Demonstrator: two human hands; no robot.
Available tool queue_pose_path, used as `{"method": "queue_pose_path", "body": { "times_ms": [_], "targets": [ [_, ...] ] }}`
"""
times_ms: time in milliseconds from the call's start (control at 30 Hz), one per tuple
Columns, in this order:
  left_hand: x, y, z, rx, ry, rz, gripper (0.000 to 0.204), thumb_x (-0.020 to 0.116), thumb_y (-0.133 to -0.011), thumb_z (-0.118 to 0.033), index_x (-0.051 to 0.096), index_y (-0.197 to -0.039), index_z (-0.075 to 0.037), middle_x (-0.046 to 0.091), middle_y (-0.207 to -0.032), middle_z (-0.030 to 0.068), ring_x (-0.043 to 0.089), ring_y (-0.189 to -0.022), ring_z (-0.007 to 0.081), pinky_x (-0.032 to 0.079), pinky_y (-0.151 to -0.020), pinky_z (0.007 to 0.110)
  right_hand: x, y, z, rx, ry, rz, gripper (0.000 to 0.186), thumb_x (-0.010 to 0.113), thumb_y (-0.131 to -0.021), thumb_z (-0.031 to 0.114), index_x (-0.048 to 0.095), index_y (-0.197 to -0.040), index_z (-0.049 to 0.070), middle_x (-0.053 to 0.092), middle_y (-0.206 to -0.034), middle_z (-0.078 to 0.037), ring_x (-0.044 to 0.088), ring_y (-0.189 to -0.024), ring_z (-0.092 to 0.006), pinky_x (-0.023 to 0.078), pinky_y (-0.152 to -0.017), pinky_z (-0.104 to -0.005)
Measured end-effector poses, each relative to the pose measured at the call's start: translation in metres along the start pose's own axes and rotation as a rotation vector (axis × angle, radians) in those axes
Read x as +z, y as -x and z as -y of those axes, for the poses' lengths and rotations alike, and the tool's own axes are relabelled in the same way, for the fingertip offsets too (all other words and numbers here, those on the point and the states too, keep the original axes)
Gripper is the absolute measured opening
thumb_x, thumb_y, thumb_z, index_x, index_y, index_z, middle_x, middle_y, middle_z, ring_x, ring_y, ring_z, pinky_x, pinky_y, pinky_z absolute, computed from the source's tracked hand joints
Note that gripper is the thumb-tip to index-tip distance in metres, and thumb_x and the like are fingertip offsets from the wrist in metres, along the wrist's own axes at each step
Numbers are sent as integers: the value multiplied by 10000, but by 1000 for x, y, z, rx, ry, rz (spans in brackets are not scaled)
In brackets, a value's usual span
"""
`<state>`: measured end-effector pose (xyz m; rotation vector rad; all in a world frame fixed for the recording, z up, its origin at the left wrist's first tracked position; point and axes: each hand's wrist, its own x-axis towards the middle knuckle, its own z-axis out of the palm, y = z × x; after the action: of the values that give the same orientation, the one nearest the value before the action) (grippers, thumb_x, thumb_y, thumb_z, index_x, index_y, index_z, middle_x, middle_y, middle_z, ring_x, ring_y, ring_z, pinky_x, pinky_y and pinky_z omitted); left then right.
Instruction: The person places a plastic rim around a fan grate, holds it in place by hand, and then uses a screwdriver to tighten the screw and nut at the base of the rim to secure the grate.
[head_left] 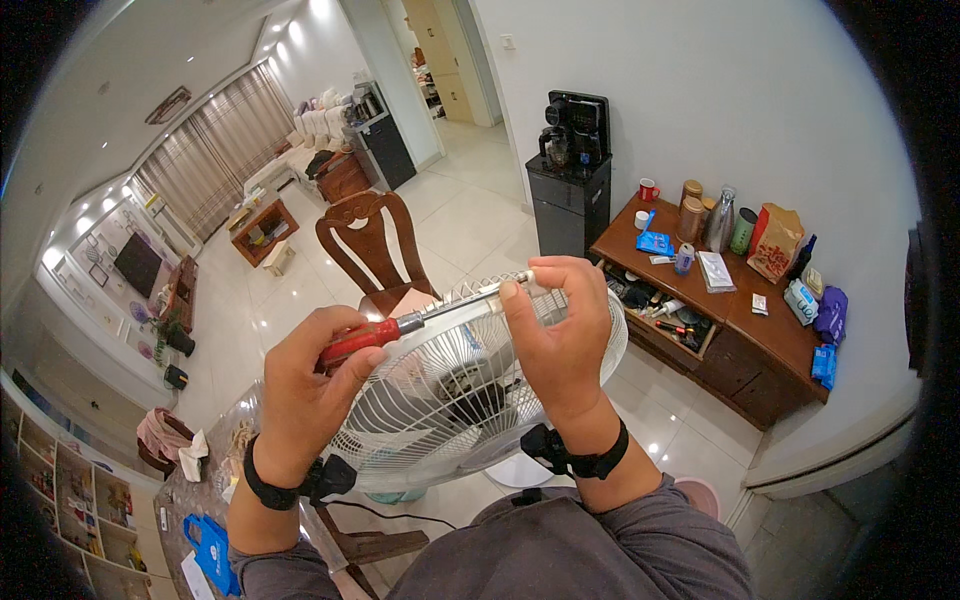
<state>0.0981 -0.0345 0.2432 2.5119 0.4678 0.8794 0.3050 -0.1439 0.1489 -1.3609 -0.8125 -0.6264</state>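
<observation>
My left hand [312,375] is closed round the red handle of a screwdriver [362,342]. Its metal shaft points right and slightly up, above the upper rim of a white fan's wire guard [400,425]. At the far end of the shaft, my right hand [560,340] pinches a small whitish piece [528,277] between thumb and forefinger. What that piece is, I cannot tell. The fan stands in front of me, its dark centre [470,392] showing through the wires.
Beyond the fan is a carved wooden chair [375,245]. To the right, a brown cabinet [745,325] with an open drawer carries bottles, cups and a paper bag [776,243]. A black drinks machine [575,170] stands behind. At lower left, a table holds a blue bag [210,550].
</observation>
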Motion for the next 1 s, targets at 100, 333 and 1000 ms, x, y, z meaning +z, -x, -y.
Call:
{"method": "queue_pose_path", "body": {
  "times_ms": [100, 333, 1000],
  "targets": [
    [2, 1, 5, 134, -11, 4, 203, 711, -917, -136, 629, -1060, -18, 612, -930, 114, 603, -787, 234, 494, -745, 317, 1, 2, 0, -12, -19, -1, 285, 791, -752, 167, 584, -907, 46, 663, -981, -139, 609, -914, -328, 475, -821, -425],
    [3, -5, 7, 455, -177, -79, 250, 711, -904, -137, 581, -1090, -31, 544, -1042, 105, 533, -851, 205, 474, -814, 295, 1, 1, -1, -16, -4, -7, 283, 790, -756, 169, 578, -900, 48, 662, -978, -137, 607, -908, -329, 473, -818, -426],
    [3, -2, 7, 355, -58, 41, 235, 697, -884, -39, 593, -1095, -33, 557, -1027, 115, 573, -850, 179, 488, -755, 277, 0, 2, -1, 1, -13, -1, 281, 785, -762, 185, 579, -892, 46, 660, -986, -142, 605, -924, -334, 472, -836, -428]
  ]
}}
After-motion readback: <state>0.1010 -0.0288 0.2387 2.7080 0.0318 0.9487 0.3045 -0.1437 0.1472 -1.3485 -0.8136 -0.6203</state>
